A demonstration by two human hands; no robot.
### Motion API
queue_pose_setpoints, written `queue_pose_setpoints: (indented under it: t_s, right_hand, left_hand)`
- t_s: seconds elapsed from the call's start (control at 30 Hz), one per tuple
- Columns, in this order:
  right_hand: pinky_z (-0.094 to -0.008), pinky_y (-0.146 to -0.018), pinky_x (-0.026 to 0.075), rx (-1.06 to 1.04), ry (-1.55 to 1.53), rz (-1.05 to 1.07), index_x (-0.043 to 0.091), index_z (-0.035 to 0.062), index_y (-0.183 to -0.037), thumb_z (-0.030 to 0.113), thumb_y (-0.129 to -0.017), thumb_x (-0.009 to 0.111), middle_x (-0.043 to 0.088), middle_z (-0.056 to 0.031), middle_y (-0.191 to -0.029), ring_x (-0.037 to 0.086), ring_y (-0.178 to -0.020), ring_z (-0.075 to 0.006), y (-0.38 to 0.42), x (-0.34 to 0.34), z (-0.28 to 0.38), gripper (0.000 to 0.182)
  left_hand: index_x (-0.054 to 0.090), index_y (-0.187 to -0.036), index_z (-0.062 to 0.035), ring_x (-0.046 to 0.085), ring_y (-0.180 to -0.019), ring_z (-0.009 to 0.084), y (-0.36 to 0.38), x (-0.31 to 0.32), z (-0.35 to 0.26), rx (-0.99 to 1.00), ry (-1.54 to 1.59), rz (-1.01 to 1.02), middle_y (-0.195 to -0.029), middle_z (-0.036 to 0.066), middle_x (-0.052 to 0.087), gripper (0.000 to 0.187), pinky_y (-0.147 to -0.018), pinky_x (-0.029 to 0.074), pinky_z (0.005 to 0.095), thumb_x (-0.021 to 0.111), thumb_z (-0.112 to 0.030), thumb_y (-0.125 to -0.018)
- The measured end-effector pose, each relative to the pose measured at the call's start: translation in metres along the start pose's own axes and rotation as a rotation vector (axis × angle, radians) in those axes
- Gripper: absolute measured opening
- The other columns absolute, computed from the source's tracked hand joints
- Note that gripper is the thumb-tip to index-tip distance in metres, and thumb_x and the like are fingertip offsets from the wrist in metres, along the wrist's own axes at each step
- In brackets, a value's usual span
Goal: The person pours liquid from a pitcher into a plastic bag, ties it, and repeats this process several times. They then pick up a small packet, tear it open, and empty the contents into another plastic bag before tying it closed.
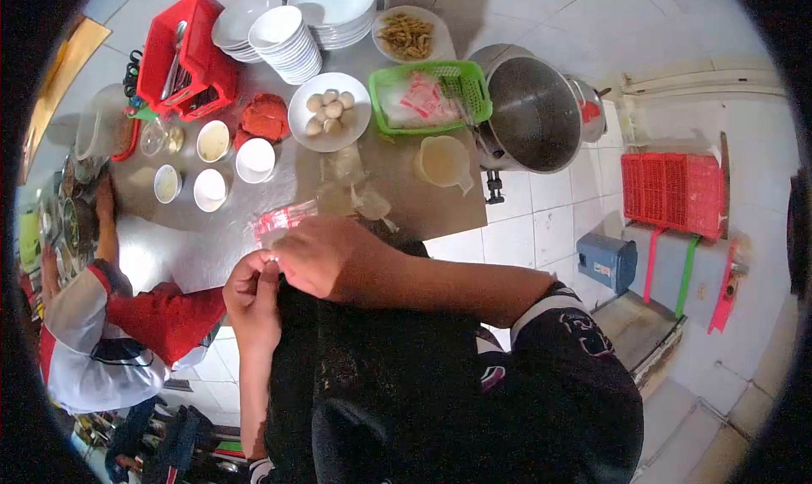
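Observation:
My left hand and my right hand meet at the table's near edge, fingertips pinched together. A tiny white bit shows between them; its kind is too small to make out. Just beyond my fingers lies a red-and-white printed plastic packet. Past my right hand, several clear plastic bags rest on the metal table. Farther off stand a white cup, another white cup and a plastic jug of cloudy liquid.
A plate of round pale balls, stacked bowls, a red cutlery basket and a green basket line the far side. A big metal pot stands right. At left, a co-worker reaches over the table.

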State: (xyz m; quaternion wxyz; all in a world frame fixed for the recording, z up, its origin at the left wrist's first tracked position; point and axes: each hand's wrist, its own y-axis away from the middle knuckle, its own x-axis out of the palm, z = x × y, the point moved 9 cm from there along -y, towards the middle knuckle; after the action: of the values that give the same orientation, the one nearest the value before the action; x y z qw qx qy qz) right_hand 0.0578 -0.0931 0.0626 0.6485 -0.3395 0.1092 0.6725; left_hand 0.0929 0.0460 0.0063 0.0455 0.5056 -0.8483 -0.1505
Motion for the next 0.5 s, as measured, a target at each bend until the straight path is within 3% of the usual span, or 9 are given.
queue_pose_setpoints:
  t_s: [0.03,0.07,0.3,0.4,0.43,0.5]
  right_hand:
    - [-0.0447,-0.073,0.051,0.062,0.057,0.118,0.059,0.0022,-0.096,0.017,-0.083,0.067,0.064,-0.0153,-0.086,0.065,-0.083,-0.0338,-0.001,0.013,-0.001,0.021]
    - [-0.0441,-0.071,0.051,0.014,0.105,0.020,0.058,0.0032,-0.091,0.021,-0.083,0.066,0.062,-0.0140,-0.082,0.065,-0.078,-0.0333,0.002,0.017,0.000,0.021]
    - [-0.0425,-0.062,0.051,-0.119,0.197,0.018,0.058,0.0061,-0.087,0.023,-0.080,0.070,0.061,-0.0111,-0.078,0.064,-0.071,-0.0302,-0.005,0.025,-0.001,0.022]
    - [-0.0431,-0.060,0.051,-0.171,0.155,-0.136,0.058,0.0073,-0.084,0.021,-0.079,0.072,0.061,-0.0090,-0.073,0.065,-0.071,-0.0298,-0.006,0.011,0.002,0.020]
    - [-0.0431,-0.060,0.051,-0.192,0.141,-0.129,0.058,0.0073,-0.084,0.021,-0.079,0.072,0.061,-0.0090,-0.073,0.065,-0.071,-0.0298,-0.006,0.014,0.002,0.020]
    - [-0.0443,-0.061,0.050,-0.111,0.003,-0.078,0.058,0.0069,-0.084,0.015,-0.079,0.070,0.062,-0.0099,-0.075,0.064,-0.071,-0.0322,-0.008,0.020,-0.007,0.015]
  left_hand:
    - [0.065,-0.105,0.0011,0.055,-0.082,0.0045,0.002,0.000,0.000,0.010,0.029,-0.018,-0.093,-0.002,0.065,0.013,-0.073,0.043,0.0194,0.060,-0.009,-0.100]
    - [0.065,-0.104,0.0017,0.055,-0.081,0.0046,0.002,0.000,0.001,0.017,0.054,-0.037,-0.092,-0.002,0.065,0.013,-0.072,0.044,0.0198,0.060,-0.009,-0.099]
    - [0.066,-0.096,0.0023,0.055,-0.077,0.0057,0.001,-0.009,-0.005,0.081,-0.122,-0.118,-0.085,-0.001,0.064,0.010,-0.070,0.044,0.0214,0.060,-0.005,-0.097]
    - [0.062,-0.089,-0.0002,0.052,-0.073,0.0063,-0.001,-0.005,-0.019,0.174,-0.252,-0.097,-0.076,-0.001,0.059,0.007,-0.067,0.042,0.0225,0.062,-0.004,-0.095]
    - [0.061,-0.089,-0.0010,0.052,-0.075,0.0078,-0.002,-0.008,-0.014,0.160,-0.255,-0.108,-0.080,0.001,0.060,0.003,-0.069,0.042,0.0233,0.063,-0.001,-0.092]
    - [0.061,-0.096,-0.0010,0.057,-0.090,0.0134,-0.005,-0.007,-0.015,0.248,-0.341,-0.085,-0.093,0.006,0.062,0.011,-0.082,0.044,0.0270,0.061,0.005,-0.086]
